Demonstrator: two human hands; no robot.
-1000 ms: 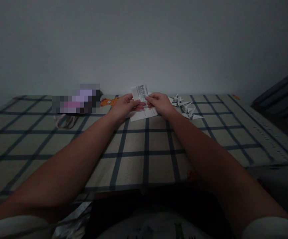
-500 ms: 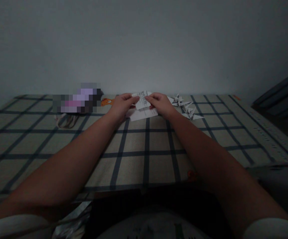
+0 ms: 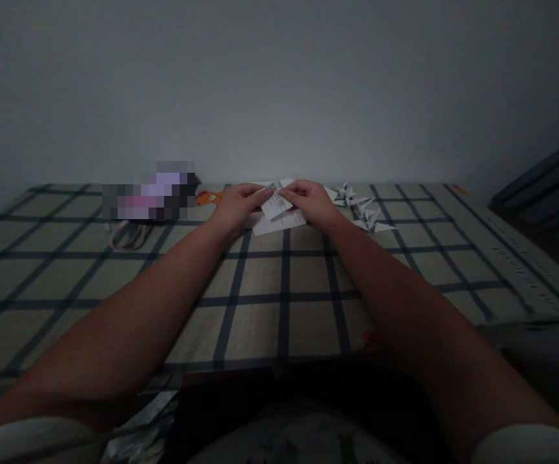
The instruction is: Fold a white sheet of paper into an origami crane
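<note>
Between my two hands is a small folded piece of printed paper (image 3: pixel 275 205), tilted so that a corner points down toward me. My left hand (image 3: pixel 238 205) pinches its left side with thumb and fingers. On the other side my right hand (image 3: pixel 311 200) grips it the same way, the thumbs close together. White sheets of paper (image 3: pixel 282 224) with faint print lie on the cloth beneath and behind the hands. Just right of my right hand, several folded paper cranes (image 3: pixel 363 212) sit in a cluster, partly overlapping.
A checked cloth (image 3: pixel 260 274) in beige and dark blue covers the table, which meets a grey wall (image 3: pixel 279 90). At the left lies a blurred-out purple and pink item (image 3: pixel 156 193) with a looped strap (image 3: pixel 129 237). A dark slatted object (image 3: pixel 545 171) stands at the far right.
The folded paper has turned in my fingers, its lower edge becoming a downward corner. Both hands have stayed in nearly the same place.
</note>
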